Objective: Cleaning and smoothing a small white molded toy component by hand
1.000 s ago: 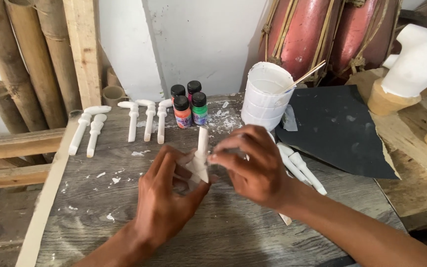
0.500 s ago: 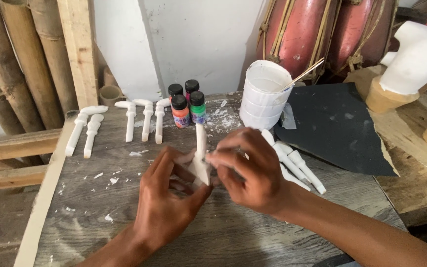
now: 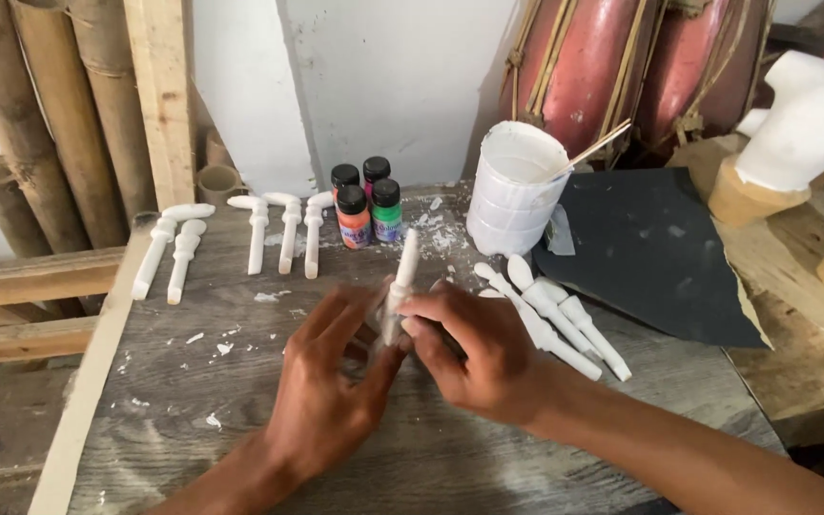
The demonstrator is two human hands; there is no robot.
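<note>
Both hands meet over the middle of a grey wooden table (image 3: 240, 420). My left hand (image 3: 331, 386) grips the lower end of a slim white plaster piece (image 3: 402, 277) that stands almost upright. My right hand (image 3: 474, 353) closes on the same piece from the right, fingertips pressed against its lower shaft. The bottom of the piece is hidden between the fingers.
Several white plaster pieces (image 3: 259, 234) lie in a row at the back left, more (image 3: 555, 319) to the right of my hands. Small paint bottles (image 3: 366, 205), a white cup (image 3: 515, 191) with a stick, a black sheet (image 3: 650, 248), bamboo poles (image 3: 40, 124) and white plaster shapes (image 3: 808, 119) surround the table.
The hands stay together on the white piece; its top has tilted slightly to the right and the fingers have shifted a little along its base.
</note>
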